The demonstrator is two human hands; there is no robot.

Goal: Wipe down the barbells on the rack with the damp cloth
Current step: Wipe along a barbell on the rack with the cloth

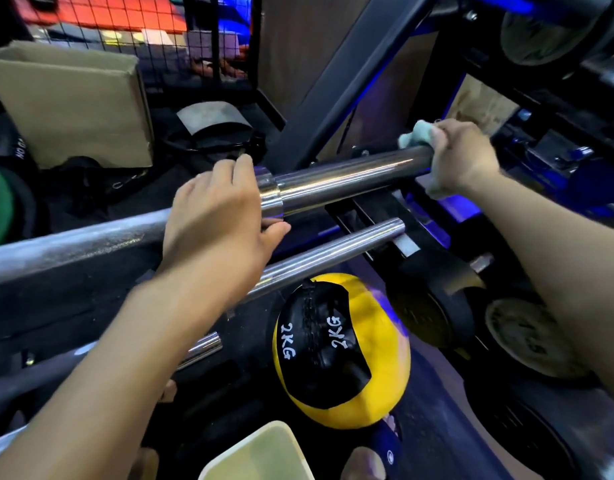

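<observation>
While both bare forearms reach forward and down from the bottom corners of the view, the left hand point(217, 216) curls over the top barbell point(347, 180) at its polished steel collar, fingers hooked across the upper side and thumb tucked beneath, gripping it. The right hand point(463, 155) closes round the far tip of the same bar's sleeve with the cloth point(414, 135) bunched under the fingers; a pale mint, fluffy wad pokes out above the knuckles and a paler fold hangs below the wrist. That sleeve is smooth, mirror-bright chrome, while the shaft running off to the left is duller and grainy. Just below lies a second barbell point(328, 254), its chrome sleeve parallel to the first, and the end of a third bar point(203, 344) shows lower still. Under the bars sits a round yellow-and-black medicine ball point(343, 351) of stitched leathery panels marked "2KG". Black rubber weight plates point(433, 306) stand to its right, a brown cardboard box point(73, 102) upper left.
</observation>
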